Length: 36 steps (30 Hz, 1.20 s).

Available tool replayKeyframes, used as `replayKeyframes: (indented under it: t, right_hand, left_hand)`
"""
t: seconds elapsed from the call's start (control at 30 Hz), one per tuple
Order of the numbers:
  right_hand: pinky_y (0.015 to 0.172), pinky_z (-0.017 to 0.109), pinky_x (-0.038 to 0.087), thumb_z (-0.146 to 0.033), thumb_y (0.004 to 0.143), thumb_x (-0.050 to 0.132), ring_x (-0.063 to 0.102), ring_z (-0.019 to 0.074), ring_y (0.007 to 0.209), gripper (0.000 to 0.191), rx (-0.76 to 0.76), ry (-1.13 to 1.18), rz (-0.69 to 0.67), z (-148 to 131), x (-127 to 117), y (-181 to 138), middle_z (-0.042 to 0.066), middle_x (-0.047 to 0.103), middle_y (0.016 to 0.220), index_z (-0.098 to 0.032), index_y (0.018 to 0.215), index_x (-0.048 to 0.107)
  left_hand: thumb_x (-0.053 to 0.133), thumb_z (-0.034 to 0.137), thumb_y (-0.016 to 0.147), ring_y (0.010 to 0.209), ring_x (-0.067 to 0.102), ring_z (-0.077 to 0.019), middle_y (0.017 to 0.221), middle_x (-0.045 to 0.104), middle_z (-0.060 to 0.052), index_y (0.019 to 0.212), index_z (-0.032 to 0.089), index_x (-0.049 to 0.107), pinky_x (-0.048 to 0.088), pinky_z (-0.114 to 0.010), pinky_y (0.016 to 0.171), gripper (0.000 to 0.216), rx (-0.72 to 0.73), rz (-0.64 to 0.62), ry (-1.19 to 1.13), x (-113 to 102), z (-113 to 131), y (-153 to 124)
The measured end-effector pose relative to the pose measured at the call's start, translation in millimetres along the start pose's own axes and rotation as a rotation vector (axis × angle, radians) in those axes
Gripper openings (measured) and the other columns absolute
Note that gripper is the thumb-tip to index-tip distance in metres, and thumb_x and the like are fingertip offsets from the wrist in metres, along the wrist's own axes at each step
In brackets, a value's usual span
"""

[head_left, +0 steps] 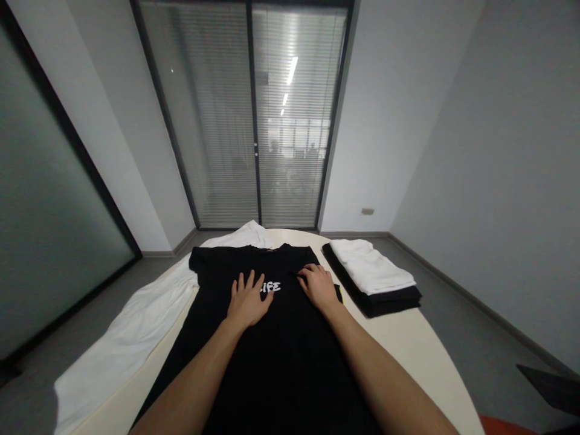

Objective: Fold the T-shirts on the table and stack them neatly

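Observation:
A black T-shirt (290, 344) lies spread out front side up, its neckline toward the far end of the table and its lower end running out of view. White lettering across its chest is partly covered by my left hand (249, 302), which rests flat there with fingers spread. My right hand (318, 286) is at the right side of the chest, fingers bent and closed on a bit of the black cloth. The shirt's right sleeve is mostly hidden behind my right hand and forearm; a little yellow shows beside it.
A white garment (136, 320) drapes along the table's left edge, and more white cloth lies beyond the collar. At right stands a stack of folded clothes, a white one (371, 266) atop black ones (394, 300). The table (408, 344) has a rounded edge.

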State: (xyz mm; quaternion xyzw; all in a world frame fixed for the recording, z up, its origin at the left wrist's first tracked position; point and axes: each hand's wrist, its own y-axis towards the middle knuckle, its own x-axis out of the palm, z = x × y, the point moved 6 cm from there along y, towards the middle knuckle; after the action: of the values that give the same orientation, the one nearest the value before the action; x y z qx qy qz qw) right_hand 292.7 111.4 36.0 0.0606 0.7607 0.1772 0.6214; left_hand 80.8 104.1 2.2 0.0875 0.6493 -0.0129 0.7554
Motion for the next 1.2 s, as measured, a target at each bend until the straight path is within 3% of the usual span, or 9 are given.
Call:
replayKeyframes:
  t: [0.17,0.27,0.43,0.53,0.63,0.77,0.97,1.07,1.2]
  right_hand:
    - [0.096,0.034,0.042,-0.031,0.104,0.039,0.061,0.0231,0.109,0.032,0.093,0.126,0.095,7,-10,5,0.01,0.07,0.116,-0.02,0.117,0.066]
    - [0.101,0.034,0.039,-0.034,0.106,0.035,0.062,0.021,0.109,0.034,0.024,0.2,0.114,2,-17,2,0.008,0.071,0.113,-0.02,0.116,0.065]
    - [0.113,0.042,0.029,-0.047,0.097,0.054,0.054,0.0244,0.126,0.038,-0.066,0.13,0.035,-6,-8,-5,0.008,0.065,0.131,-0.023,0.124,0.064]
    - [0.114,0.044,0.028,-0.042,0.097,0.055,0.051,0.0257,0.131,0.031,-0.069,0.066,-0.025,-6,0,-5,0.008,0.064,0.134,-0.025,0.119,0.068]
    - [0.112,0.04,0.031,-0.031,0.101,0.047,0.056,0.0234,0.125,0.025,-0.076,0.088,-0.011,-6,-3,-2,0.008,0.07,0.122,-0.022,0.11,0.068]
    - [0.107,0.035,0.037,-0.033,0.106,0.033,0.064,0.0199,0.109,0.034,-0.002,0.182,0.03,-3,-8,-1,0.009,0.072,0.113,-0.019,0.12,0.06]
    - [0.119,0.047,0.022,-0.062,0.101,0.034,0.034,0.0271,0.147,0.06,-0.029,0.142,-0.155,-3,16,-9,0.008,0.044,0.156,-0.027,0.147,0.046]
    - [0.119,0.05,0.021,-0.066,0.098,0.034,0.03,0.0301,0.148,0.067,0.016,0.113,-0.172,-2,18,-8,0.011,0.039,0.159,-0.025,0.151,0.042]
    - [0.114,0.063,0.021,-0.073,0.091,0.043,0.031,0.0398,0.145,0.071,0.084,0.099,-0.212,-7,18,2,0.014,0.042,0.156,-0.023,0.14,0.053]
  left_hand:
    - [0.031,0.065,0.096,0.151,0.019,-0.0419,0.165,0.027,-0.008,0.155,0.027,0.038,0.018,-0.055,0.12,0.071,0.006,0.009,-0.012,3,-2,1]
    - [0.031,0.065,0.096,0.151,0.019,-0.0421,0.165,0.028,-0.008,0.155,0.026,0.038,0.018,-0.055,0.12,0.071,0.009,0.009,-0.013,3,-2,1]
    - [0.033,0.063,0.096,0.151,0.02,-0.0416,0.165,0.027,-0.009,0.155,0.026,0.039,0.019,-0.056,0.12,0.07,0.003,0.004,-0.008,1,-1,0]
    - [0.032,0.064,0.096,0.151,0.019,-0.0418,0.165,0.027,-0.009,0.155,0.026,0.039,0.019,-0.055,0.12,0.07,0.006,0.004,-0.005,1,-1,0]
    - [0.031,0.065,0.096,0.151,0.019,-0.0424,0.165,0.028,-0.009,0.155,0.026,0.038,0.019,-0.055,0.12,0.071,0.008,0.006,-0.007,2,-1,1]
    - [0.031,0.065,0.095,0.151,0.019,-0.0424,0.164,0.029,-0.009,0.155,0.026,0.039,0.018,-0.056,0.12,0.071,0.008,0.016,-0.011,4,-2,2]
    - [0.033,0.064,0.096,0.151,0.019,-0.041,0.164,0.028,-0.008,0.155,0.027,0.039,0.018,-0.055,0.12,0.07,0.001,0.011,-0.002,1,-1,1]
    - [0.033,0.064,0.096,0.151,0.019,-0.0414,0.164,0.029,-0.008,0.155,0.026,0.039,0.019,-0.055,0.12,0.07,0.006,0.01,-0.006,0,-1,0]
    - [0.033,0.064,0.096,0.151,0.019,-0.042,0.164,0.028,-0.009,0.155,0.026,0.039,0.018,-0.056,0.12,0.07,0.01,0.015,-0.023,2,-1,1]
